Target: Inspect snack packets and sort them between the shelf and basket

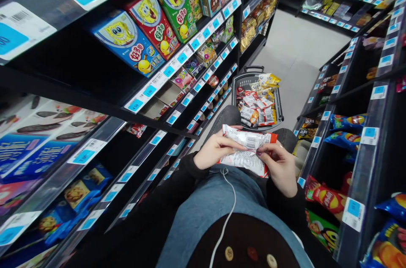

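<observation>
Both hands hold a red and white snack packet (248, 149) in front of my body, its printed back with a barcode facing up. My left hand (215, 149) grips the packet's left end, fingers curled around it. My right hand (279, 167) pinches its right side, thumb on top. Just beyond the packet, a grey shopping basket (237, 77) stands on the floor and holds several similar packets (257, 105).
Black store shelves with blue price tags line both sides of a narrow aisle. Cartoon snack boxes (149, 27) and biscuit packs fill the left shelves. Chip bags (326, 198) sit on the right shelves. A white earphone cable (229, 213) hangs down my front. Pale floor stretches ahead.
</observation>
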`<action>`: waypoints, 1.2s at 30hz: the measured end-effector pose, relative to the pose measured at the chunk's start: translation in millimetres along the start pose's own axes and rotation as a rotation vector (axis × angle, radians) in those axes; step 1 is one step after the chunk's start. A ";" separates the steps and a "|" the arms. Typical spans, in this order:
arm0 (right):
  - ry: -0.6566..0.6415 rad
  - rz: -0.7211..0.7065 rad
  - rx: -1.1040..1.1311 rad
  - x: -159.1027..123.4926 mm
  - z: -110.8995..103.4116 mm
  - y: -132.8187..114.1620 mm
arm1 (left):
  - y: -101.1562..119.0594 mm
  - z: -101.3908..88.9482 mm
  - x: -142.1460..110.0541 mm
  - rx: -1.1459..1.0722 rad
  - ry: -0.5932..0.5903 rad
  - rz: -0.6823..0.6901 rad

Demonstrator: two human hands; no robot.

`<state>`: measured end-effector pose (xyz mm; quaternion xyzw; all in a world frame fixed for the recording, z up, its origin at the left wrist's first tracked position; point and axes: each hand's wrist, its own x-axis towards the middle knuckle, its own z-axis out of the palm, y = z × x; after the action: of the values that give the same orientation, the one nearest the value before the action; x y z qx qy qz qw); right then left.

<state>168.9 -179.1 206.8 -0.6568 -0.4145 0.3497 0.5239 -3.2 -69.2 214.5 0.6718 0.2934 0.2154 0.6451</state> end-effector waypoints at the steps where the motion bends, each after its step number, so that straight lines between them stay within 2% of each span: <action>1: 0.001 -0.001 0.011 -0.6 -0.6 0.8 | 0.7 -0.1 -0.5 -0.007 0.004 0.002; 3: -0.026 0.002 0.032 -0.8 -2.8 1.1 | 2.2 -0.9 -1.7 -0.018 0.012 -0.001; 7: -0.159 0.020 0.046 0.7 -8.8 -2.6 | 4.0 -2.7 -2.1 -0.006 0.027 -0.001; 9: -0.205 0.016 0.020 1.0 -11.0 -4.9 | 3.5 -1.8 -0.9 0.042 0.100 -0.019; 13: -0.203 -0.013 -0.010 -0.5 -10.1 -7.0 | 1.0 2.5 1.2 0.123 0.216 -0.068; 15: -0.139 0.022 0.013 -1.2 -6.2 -6.4 | 0.1 5.4 1.2 0.131 0.240 -0.058; 17: 0.012 0.095 0.048 -0.9 -0.7 -5.1 | -0.5 9.2 1.0 0.087 0.277 -0.032; 19: 0.153 0.184 0.121 1.1 4.4 -3.3 | -0.5 14.1 1.3 -0.041 0.310 0.017; 20: 0.171 0.229 0.181 2.6 6.0 -1.9 | -0.3 16.7 1.8 -0.125 0.324 0.041; 21: 0.144 0.269 0.252 4.3 7.0 -0.2 | 0.0 18.9 2.4 -0.207 0.334 0.057; 23: 0.008 0.331 0.402 7.7 6.8 5.0 | 0.0 21.4 4.1 -0.326 0.345 0.051; 26: -0.155 0.387 0.502 10.0 3.5 16.2 | -5.1 17.4 6.4 -0.373 0.316 -0.042; 30: -0.176 0.390 0.418 7.5 -1.4 28.5 | -21.5 3.9 6.5 -0.388 0.080 -0.264; 31: -0.193 0.383 0.387 6.7 -2.0 30.1 | -25.6 1.3 5.9 -0.379 0.055 -0.303; 33: -0.223 0.368 0.334 6.0 -1.9 32.9 | -32.1 -1.6 4.7 -0.338 0.099 -0.342; 36: -0.196 0.327 0.305 7.4 1.5 40.1 | -36.4 -1.0 4.3 -0.322 0.219 -0.347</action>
<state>177.7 -176.1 167.1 -0.5913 -0.2939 0.5504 0.5110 -4.9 -65.7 178.0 0.4729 0.4341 0.2170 0.7354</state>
